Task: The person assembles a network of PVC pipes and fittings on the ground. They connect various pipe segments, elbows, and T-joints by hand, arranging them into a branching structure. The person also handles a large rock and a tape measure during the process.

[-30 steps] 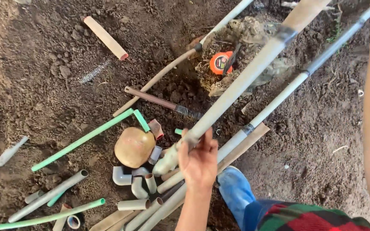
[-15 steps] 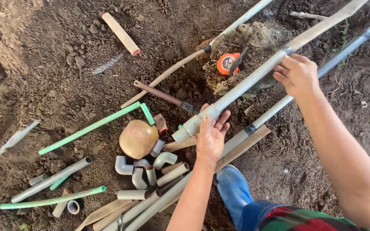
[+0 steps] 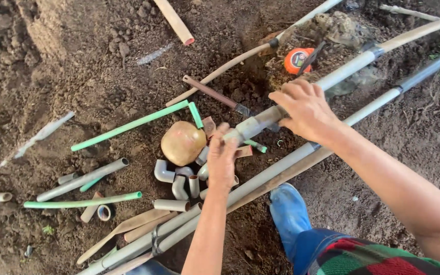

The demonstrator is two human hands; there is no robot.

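The long grey pipe (image 3: 332, 79) slants above the dirt; my right hand (image 3: 306, 109) wraps its middle, my left hand (image 3: 222, 158) cups its lower end, above the elbow fittings (image 3: 171, 175). I should keep both grips firm and aligned.

Dark loose soil (image 3: 77, 66) (clods, small stones), daylight

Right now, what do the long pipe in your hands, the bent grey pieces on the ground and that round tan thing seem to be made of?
The long pipe under the left hand and right hand looks like matte grey-white plastic, dusty, with a joint sleeve. The elbow fittings look like the same moulded grey plastic, smooth-walled. The round tan object could be a gourd or stone; its mottled, dull skin leaves it open.
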